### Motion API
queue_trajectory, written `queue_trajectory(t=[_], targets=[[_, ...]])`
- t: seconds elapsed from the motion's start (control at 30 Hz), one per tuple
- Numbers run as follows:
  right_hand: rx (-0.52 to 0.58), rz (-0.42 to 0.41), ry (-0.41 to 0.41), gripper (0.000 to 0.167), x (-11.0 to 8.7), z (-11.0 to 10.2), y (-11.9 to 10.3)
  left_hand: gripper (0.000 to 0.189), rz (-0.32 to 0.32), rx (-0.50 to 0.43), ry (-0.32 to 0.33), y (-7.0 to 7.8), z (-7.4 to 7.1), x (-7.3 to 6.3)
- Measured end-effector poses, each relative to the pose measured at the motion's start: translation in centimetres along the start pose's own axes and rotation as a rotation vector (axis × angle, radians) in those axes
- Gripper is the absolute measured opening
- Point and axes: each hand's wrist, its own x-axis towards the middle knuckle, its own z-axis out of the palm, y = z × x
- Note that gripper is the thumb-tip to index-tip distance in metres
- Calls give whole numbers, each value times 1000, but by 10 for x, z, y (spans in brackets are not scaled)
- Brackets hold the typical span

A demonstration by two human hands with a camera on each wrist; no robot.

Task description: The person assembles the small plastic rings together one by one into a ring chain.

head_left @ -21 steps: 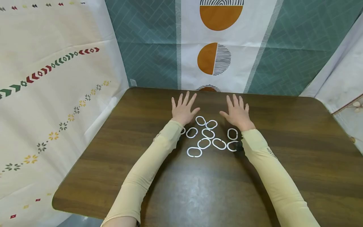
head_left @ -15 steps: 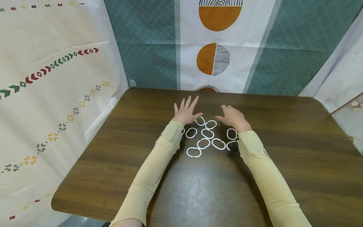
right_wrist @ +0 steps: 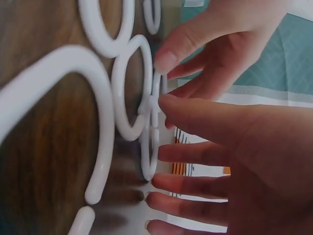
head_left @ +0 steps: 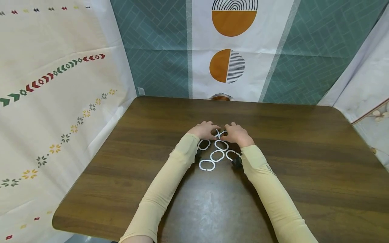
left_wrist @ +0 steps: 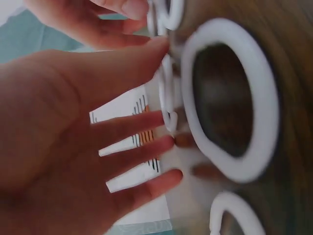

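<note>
Several white oval plastic links, each with a small gap, lie loosely on the table; one nearest link [head_left: 207, 165] sits in front, another link [head_left: 221, 145] in the middle. At the far end of the group my left hand [head_left: 204, 131] reaches in from the left, thumb tip right at a far link [left_wrist: 167, 93], fingers extended to the tabletop beyond it. My right hand [head_left: 236, 133] comes from the right, its thumb and spread fingers about the neighbouring link [right_wrist: 149, 161]. The thumbs are close together. Both hands partly cover the far links, and the right forearm hides others.
The brown wooden table [head_left: 121, 179] has rounded corners. A patterned cloth [head_left: 161, 60] hangs behind its far edge, and a cream cloth [head_left: 60, 121] hangs along the left side. A black wrist device [head_left: 236, 163] sits under the right sleeve, above the links.
Both hands have come down and inward from the table's far part to the far links. The right hand has moved left, and its forearm now covers the right-hand links.
</note>
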Motion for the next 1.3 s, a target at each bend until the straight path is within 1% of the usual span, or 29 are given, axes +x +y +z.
queue_trajectory(t=[0.17, 0.3, 0.47, 0.6, 0.73, 0.8, 0.87, 1.03, 1.17, 1.23, 1.3], targets=[[-10, 5, 37, 60, 3, 1, 1, 48, 52, 60, 14, 0, -2, 4], [5, 3, 33, 56, 5, -1, 3, 47, 69, 79, 5, 2, -6, 6], [29, -36, -8, 55, 10, -4, 8, 51, 52, 51, -25, 3, -10, 7], [80, -30, -36, 54, 12, -5, 14, 54, 53, 27, -45, 1, -11, 7], [120, -18, -37, 53, 11, -6, 19, 49, 68, 30, -18, -1, -11, 8], [120, -35, -24, 51, 10, -6, 21, 44, 87, 41, -3, 0, -10, 9], [110, -60, -8, 48, 10, -7, 23, 39, 114, 52, -4, 0, -9, 11], [82, -90, 33, 30, 8, -8, 31, 31, 186, 90, -25, 4, -10, 14], [92, -112, 93, 23, 6, -10, 33, 17, 202, 58, -30, 1, -13, 15], [117, -117, 126, 20, 6, -11, 33, 18, 216, -1, -34, -3, -16, 15], [164, -109, 147, 19, 5, -12, 33, 25, 233, -76, -26, -8, -19, 13]])
